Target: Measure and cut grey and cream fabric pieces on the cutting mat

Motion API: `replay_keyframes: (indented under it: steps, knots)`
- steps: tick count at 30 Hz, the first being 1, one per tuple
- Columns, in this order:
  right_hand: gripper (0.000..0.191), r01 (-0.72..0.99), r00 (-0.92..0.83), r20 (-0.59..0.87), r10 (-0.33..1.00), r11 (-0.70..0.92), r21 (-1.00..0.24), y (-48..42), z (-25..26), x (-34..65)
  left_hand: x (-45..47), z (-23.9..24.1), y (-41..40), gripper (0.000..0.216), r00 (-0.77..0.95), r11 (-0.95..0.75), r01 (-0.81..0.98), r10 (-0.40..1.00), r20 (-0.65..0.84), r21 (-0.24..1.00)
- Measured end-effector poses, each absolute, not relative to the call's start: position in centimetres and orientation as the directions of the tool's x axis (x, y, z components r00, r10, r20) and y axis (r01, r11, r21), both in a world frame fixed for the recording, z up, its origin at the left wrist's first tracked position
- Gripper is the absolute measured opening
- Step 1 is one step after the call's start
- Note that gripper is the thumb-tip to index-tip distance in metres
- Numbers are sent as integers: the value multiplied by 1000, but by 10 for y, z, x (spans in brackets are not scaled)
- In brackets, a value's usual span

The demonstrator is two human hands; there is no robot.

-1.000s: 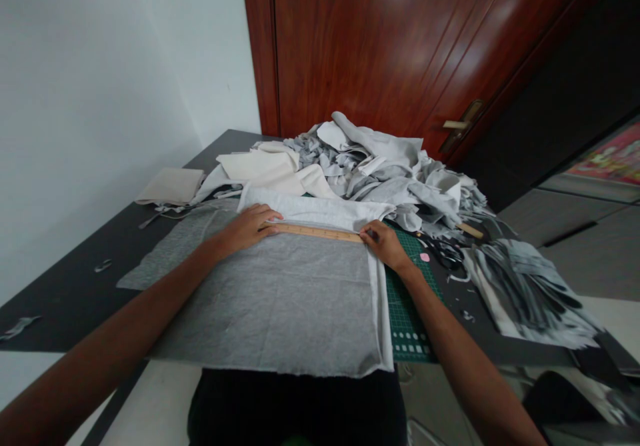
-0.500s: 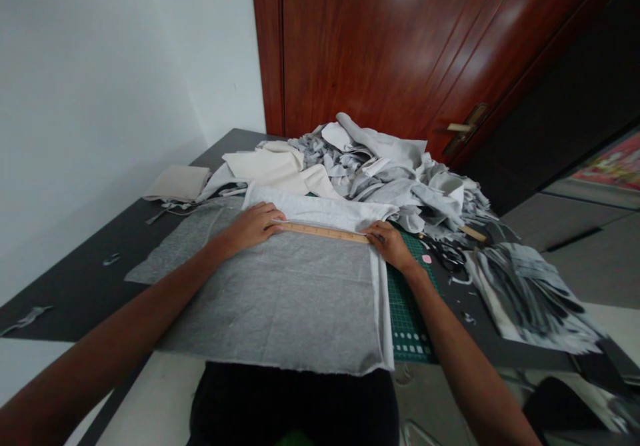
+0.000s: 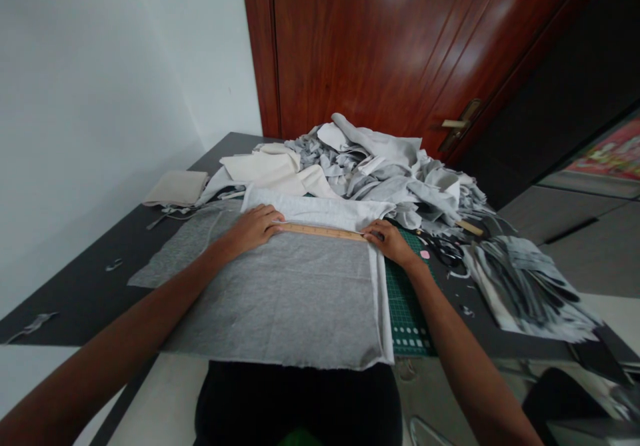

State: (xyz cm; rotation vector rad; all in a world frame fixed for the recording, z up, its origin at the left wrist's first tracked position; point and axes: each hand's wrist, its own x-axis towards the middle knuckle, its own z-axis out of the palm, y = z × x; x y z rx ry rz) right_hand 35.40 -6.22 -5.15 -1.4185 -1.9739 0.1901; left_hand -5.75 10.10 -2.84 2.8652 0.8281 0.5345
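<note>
A wooden ruler (image 3: 323, 232) lies crosswise on the grey fabric (image 3: 295, 299), along the edge of a paler turned-back strip (image 3: 315, 209). At the ruler's left end, my left hand (image 3: 257, 226) has its fingers closed on the wood and presses down on the cloth. My right hand (image 3: 389, 241) pinches the other end near the fabric's right edge. Something small and dark shows by the right fingers, too unclear to name. Part of a green cutting mat (image 3: 403, 299) sticks out from under the fabric on the right.
A heap of grey and cream fabric scraps (image 3: 380, 166) fills the back of the dark table (image 3: 75, 293). Folded cream cloth (image 3: 177, 188) lies back left. To the right are scissors (image 3: 449, 253), a pink piece (image 3: 425, 255) and a stack of grey cloth (image 3: 535, 286).
The view has shifted slightly. Both hands stay at the ruler's ends, and the ruler and fabric keep their places.
</note>
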Motion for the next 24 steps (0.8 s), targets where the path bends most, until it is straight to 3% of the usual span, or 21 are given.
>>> replay_keyframes:
  steps: [24]
  knots:
    - [22,849,-249,396,884,396,-350,-59,-41,351,-60,-22,118,39,866,-871,421,469,175,253]
